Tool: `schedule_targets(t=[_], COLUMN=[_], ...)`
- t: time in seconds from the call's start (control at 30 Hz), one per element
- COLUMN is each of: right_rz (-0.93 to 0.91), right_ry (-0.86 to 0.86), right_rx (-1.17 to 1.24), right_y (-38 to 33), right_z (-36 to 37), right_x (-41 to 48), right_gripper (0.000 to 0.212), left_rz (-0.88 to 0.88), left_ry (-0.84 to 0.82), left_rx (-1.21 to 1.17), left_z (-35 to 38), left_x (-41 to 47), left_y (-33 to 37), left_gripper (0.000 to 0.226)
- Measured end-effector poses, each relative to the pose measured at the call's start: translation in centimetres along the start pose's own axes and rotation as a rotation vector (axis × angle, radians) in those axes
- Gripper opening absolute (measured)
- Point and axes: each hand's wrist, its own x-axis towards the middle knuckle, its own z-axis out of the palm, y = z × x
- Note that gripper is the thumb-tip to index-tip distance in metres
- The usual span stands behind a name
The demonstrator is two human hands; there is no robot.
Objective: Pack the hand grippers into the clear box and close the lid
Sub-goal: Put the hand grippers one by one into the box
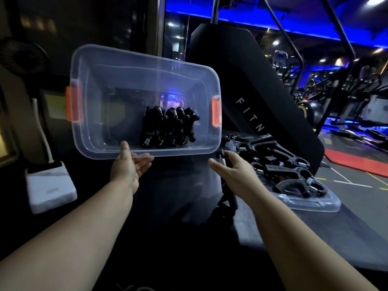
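My left hand (130, 166) holds the clear box (98, 114) by its near rim, thumb over the edge and fingers underneath. The box is tilted with its opening toward me and has orange latches at both ends. Several black hand grippers (168, 127) stand packed together at its right side. My right hand (235, 171), just below the box's right corner, holds one black hand gripper (227, 196) whose handles hang down beneath the palm. The clear lid (315, 203) lies flat to the right with several loose hand grippers (279, 164) piled on it.
A dark padded surface (189, 238) lies below my arms. A white block (50, 185) sits at the left. A black machine panel marked with letters (241, 80) rises behind the lid. Gym equipment under blue light fills the far right.
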Motion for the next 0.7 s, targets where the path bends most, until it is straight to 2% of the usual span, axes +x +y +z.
schedule_targets(t=[0.1, 0.3, 0.7], right_rz=[-0.011, 0.018, -0.048], right_ry=[-0.002, -0.026, -0.16], right_rx=[0.093, 0.312, 0.325], right_y=[-0.5, -1.8, -3.1], right_z=[1.3, 3.1, 5.2], right_x=[0.8, 2.4, 3.3], right_gripper=[0.037, 0.029, 0.005], left_rz=[-0.008, -0.019, -0.023], left_ry=[-0.004, -0.001, -0.014], left_rx=[-0.004, -0.008, -0.008], left_z=[-0.1, 0.0, 0.0], left_x=[0.0, 0.0, -0.1], left_y=[0.1, 0.2, 0.4], left_gripper=[0.043, 0.044, 0.044])
